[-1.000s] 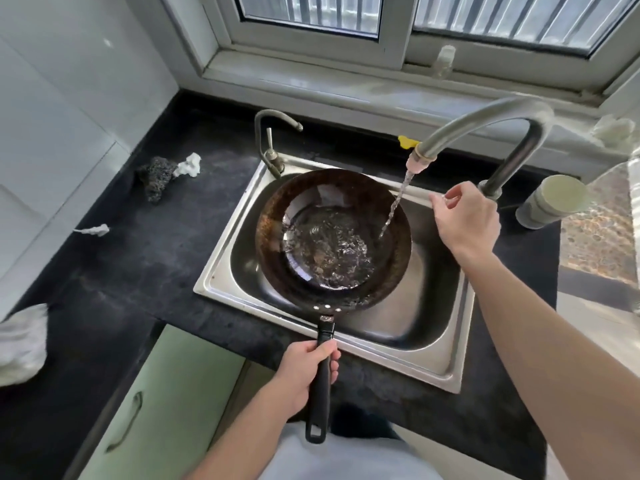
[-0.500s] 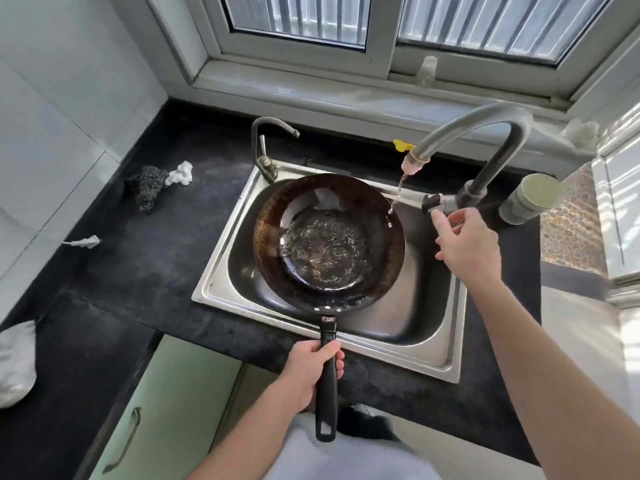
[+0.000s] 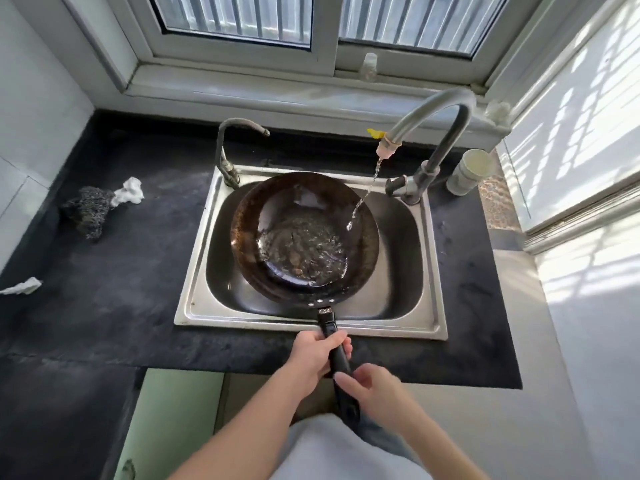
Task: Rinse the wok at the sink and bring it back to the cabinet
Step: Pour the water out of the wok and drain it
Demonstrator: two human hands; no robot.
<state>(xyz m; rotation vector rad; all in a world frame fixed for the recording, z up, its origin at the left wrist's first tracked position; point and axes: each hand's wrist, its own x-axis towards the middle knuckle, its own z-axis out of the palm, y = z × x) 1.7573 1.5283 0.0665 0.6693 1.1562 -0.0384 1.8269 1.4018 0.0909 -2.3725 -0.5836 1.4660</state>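
Observation:
A dark round wok sits in the steel sink, with a pool of water in its bottom. Its black handle sticks out toward me over the sink's front edge. My left hand grips the handle near the wok. My right hand closes around the handle just below the left one. A thin broken trickle of water falls from the tall faucet into the wok's right side.
A smaller tap stands at the sink's back left. A dark scouring pad and white tissue lie on the black counter to the left. A pale cup stands right of the faucet. Green cabinet doors are below.
My right hand left the faucet lever and came down to the wok handle below my left hand. The water stream has thinned to a trickle.

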